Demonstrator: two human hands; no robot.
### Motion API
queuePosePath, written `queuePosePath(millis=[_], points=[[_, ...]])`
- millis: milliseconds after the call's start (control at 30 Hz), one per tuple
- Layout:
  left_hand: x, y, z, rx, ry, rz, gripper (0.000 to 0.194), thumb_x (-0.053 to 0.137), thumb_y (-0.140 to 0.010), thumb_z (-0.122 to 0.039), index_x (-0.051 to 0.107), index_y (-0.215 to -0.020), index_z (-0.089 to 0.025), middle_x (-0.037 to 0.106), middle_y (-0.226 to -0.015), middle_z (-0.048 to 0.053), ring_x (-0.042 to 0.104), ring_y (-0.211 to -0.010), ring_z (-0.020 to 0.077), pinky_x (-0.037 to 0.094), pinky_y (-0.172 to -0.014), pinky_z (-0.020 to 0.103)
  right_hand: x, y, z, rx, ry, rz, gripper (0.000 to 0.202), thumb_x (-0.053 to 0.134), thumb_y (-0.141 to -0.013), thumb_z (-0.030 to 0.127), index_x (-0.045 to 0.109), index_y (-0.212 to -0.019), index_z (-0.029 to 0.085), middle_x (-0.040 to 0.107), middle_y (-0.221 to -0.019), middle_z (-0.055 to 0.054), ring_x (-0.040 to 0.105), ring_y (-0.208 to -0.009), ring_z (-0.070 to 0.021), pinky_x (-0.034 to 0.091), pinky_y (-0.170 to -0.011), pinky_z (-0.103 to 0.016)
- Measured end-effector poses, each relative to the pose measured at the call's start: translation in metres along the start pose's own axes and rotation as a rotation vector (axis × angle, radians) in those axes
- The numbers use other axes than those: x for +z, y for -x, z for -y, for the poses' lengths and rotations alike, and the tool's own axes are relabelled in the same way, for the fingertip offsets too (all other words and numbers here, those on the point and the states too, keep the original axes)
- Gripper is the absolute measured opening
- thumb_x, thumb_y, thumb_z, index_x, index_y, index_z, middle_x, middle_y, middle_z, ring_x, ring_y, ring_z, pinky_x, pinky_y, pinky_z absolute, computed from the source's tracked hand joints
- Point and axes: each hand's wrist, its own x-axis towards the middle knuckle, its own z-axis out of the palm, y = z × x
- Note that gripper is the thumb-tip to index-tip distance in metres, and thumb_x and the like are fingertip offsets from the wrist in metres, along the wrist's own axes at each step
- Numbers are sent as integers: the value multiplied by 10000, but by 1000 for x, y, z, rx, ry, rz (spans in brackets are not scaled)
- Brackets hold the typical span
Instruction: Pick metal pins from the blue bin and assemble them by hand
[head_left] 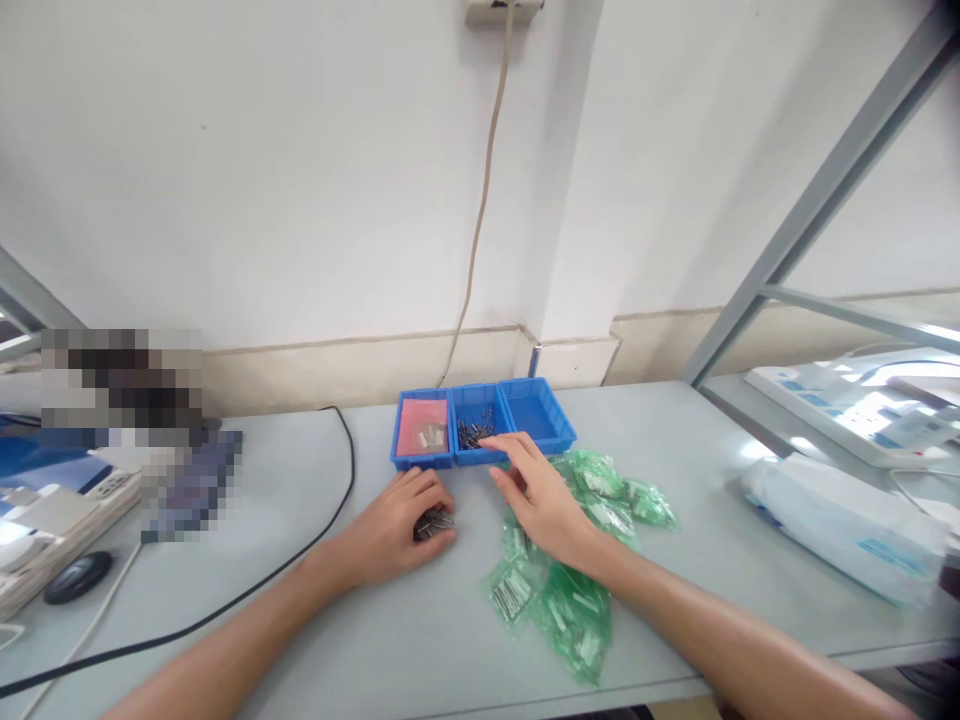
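Observation:
Three blue plastic bins stand side by side at the back of the table. In the left bin (pixel 396 440) lies a pink sheet (pixel 421 412) with a small clear bag of metal pieces (pixel 431 436) on it. Small dark metal pins (pixel 471 432) lie loose in the middle bin (pixel 480 457). My left hand (pixel 397 525), resting on the table before the left bin, is curled around a cluster of small metal pins (pixel 433 524). My right hand (pixel 536 490) reaches over the middle bin's front edge, thumb apart from the fingers. No held piece shows there.
Green plastic bags of metal parts (pixel 574 610) lie under and around my right forearm. The right bin (pixel 536 410) shows a bare bottom. A black cable (pixel 300 548) crosses the left side, near a mouse (pixel 79 577). A white package (pixel 847 525) lies at right.

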Motion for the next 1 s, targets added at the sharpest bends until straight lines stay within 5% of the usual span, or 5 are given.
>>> queuePosePath(millis=[200, 400, 633, 1000], points=[[0, -1, -3, -4, -1, -5, 280, 612, -861, -57, 586, -1086, -222, 608, -1068, 41, 551, -989, 240, 459, -906, 377, -1, 1, 0, -21, 14, 39, 218, 507, -1105, 233, 638, -1276, 270, 653, -1216, -77, 665, -904, -203, 546, -813, -359], [7, -3, 5, -56, 59, -59, 59, 552, -1064, -218, 604, -1089, -230, 637, -1060, 37, 578, -979, 226, 472, -884, 363, -2, 1, 1, -181, 45, 207, 190, 512, -1108, 193, 679, -1186, 243, 672, -1129, -60, 655, -1036, -208, 521, -920, -342], [13, -2, 14, -114, 116, -88, 43, 626, -1052, -263, 604, -1078, -235, 650, -1033, 18, 591, -949, 213, 483, -863, 343, 1, 4, -2, -334, 188, 388, 167, 611, -1086, 259, 769, -1139, 251, 709, -1254, -68, 618, -1169, -244, 448, -1089, -437], [10, -2, 13, -43, 120, -84, 90, 558, -1090, -240, 641, -1057, -230, 664, -1059, 30, 602, -983, 212, 485, -897, 351, 0, 5, 4, -309, 201, 355, 217, 591, -1087, 232, 746, -1236, 258, 655, -1386, -98, 580, -1299, -274, 476, -1101, -478]])
